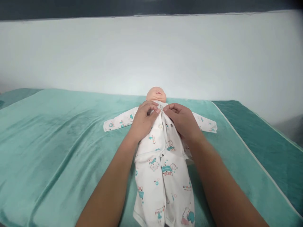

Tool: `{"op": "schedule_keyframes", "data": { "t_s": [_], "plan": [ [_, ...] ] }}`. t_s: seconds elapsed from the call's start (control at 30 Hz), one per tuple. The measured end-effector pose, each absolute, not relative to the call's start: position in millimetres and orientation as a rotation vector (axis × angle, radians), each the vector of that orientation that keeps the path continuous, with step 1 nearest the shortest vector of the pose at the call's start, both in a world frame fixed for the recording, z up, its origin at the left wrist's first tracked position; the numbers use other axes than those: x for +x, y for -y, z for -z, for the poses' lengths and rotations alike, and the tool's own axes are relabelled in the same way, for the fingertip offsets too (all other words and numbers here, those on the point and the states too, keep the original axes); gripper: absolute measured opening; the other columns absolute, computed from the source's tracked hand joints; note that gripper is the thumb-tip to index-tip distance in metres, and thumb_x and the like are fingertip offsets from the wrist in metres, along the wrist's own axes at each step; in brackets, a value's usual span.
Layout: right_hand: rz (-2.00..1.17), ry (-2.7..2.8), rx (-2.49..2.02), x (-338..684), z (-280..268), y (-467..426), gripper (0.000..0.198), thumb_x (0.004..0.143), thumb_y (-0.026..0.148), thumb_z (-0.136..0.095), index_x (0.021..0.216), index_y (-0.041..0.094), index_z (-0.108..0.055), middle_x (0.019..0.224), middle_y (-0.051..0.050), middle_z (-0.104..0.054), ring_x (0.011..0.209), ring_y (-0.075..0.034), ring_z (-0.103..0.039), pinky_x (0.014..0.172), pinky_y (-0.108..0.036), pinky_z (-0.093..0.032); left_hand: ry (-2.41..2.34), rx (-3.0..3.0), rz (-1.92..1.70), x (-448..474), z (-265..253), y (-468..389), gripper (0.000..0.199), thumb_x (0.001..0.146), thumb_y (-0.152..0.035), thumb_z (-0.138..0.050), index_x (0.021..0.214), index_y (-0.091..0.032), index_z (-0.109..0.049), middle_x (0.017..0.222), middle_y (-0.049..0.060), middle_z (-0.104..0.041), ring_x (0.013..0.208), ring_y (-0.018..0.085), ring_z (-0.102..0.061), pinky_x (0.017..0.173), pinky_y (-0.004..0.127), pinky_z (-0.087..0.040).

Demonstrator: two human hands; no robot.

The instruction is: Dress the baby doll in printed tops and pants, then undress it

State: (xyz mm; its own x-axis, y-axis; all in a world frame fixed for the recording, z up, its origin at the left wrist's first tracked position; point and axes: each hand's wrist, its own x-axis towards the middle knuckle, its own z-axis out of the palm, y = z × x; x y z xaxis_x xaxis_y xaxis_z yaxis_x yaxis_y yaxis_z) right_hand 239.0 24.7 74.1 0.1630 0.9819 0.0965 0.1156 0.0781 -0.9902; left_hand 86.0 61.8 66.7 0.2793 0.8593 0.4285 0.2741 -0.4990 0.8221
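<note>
A baby doll (156, 94) lies on its back, head toward the wall, dressed in a white printed baby shirt (152, 138) and matching pants (151, 179). Both sleeves spread out to the sides. My left hand (145, 118) and my right hand (181, 119) meet at the top of the shirt's front opening, just below the doll's chin. Each pinches an edge of the shirt between thumb and fingers. A pale button (161, 126) shows on the front below my fingertips. Whether a button sits between the fingers is too small to tell.
A light green blanket (59, 142) with some folds covers the surface under the doll. Darker green cloth (267, 142) lies beyond its white edge on the right. A white wall (151, 53) rises directly behind the doll's head.
</note>
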Motion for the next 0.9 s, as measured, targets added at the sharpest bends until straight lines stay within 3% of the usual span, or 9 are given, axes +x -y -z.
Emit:
{"op": "schedule_keyframes", "data": {
  "t_s": [0.17,0.53,0.7,0.9],
  "plan": [
    [-1.073,1.166,-1.239,237.4,-70.3,-24.2,0.024,0.078,0.044,-0.068,0.083,0.021,-0.062,0.057,0.007,-0.041,0.044,-0.007,-0.028,0.039,-0.022,-0.022,-1.025,1.905,-1.166,86.2,-68.0,-60.8,0.015,0.091,-0.028,-0.055,0.078,-0.021,-0.059,0.117,0.004,-0.065,0.11,0.019,-0.058,0.1,0.034,-0.043],
    [-1.073,1.236,-1.257,238.9,-71.4,-22.5,0.032,0.07,0.037,-0.076,0.094,0.018,-0.065,0.077,0.002,-0.059,0.053,-0.007,-0.043,0.041,-0.021,-0.03,-1.03,1.892,-1.138,84.7,-64.8,-62.9,0.02,0.092,-0.028,-0.053,0.076,-0.021,-0.062,0.118,0.004,-0.064,0.114,0.019,-0.057,0.105,0.036,-0.041],
    [-0.91,1.345,-1.366,230.3,-76.6,-20.2,0.02,0.072,0.027,-0.072,0.089,0.019,-0.063,0.076,0.001,-0.061,0.064,-0.011,-0.053,0.055,-0.023,-0.04,-1.033,1.871,-1.112,84.0,-64.9,-63.0,0.025,0.093,-0.03,-0.052,0.072,-0.02,-0.061,0.119,0.004,-0.063,0.114,0.019,-0.057,0.105,0.035,-0.042],
    [-0.613,1.525,-1.497,222.9,-77.0,-20.0,0.011,0.076,0.019,-0.064,0.087,0.02,-0.061,0.072,0.001,-0.064,0.064,-0.014,-0.056,0.063,-0.028,-0.042,-1.042,1.848,-1.061,83.6,-65.8,-63.6,0.027,0.09,-0.036,-0.056,0.071,-0.02,-0.065,0.122,0.005,-0.062,0.114,0.02,-0.057,0.103,0.036,-0.042]
  ]
}}
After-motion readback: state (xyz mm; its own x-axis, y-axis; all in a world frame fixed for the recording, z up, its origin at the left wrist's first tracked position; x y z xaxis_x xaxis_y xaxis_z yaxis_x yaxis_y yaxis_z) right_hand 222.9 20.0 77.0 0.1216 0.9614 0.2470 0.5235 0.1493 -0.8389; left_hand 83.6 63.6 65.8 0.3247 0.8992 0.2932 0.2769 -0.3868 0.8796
